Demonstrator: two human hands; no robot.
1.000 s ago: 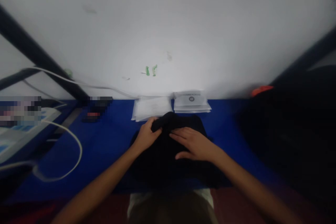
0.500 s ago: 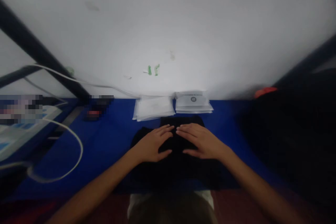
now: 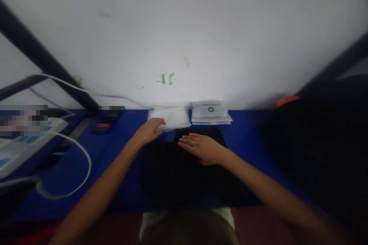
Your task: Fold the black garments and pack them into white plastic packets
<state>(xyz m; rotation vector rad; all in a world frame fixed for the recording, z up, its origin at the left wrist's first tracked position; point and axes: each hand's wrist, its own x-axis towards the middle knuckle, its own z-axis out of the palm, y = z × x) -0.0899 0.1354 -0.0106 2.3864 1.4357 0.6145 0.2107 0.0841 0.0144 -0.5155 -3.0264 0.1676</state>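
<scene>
Has left hand [image 3: 150,130] over the near left part of the white plastic bags [image 3: 176,116], laid long side left to right just beyond the black cloth [image 3: 184,180] on the worktop [image 3: 115,172], nearer to left than right. Parts thumb from fingers there; cannot tell whether gripping. Rests right hand [image 3: 205,148] flat on cloth, grasping nothing visible.

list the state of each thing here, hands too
Black cloth: lying on the blue table, folds too dark to see
Left white packets: stacked flat
Right white packets: stacked, printed mark showing
White cable: loosely curved
Left hand: at the left white packets, grip unclear
Right hand: open, on the cloth
</scene>
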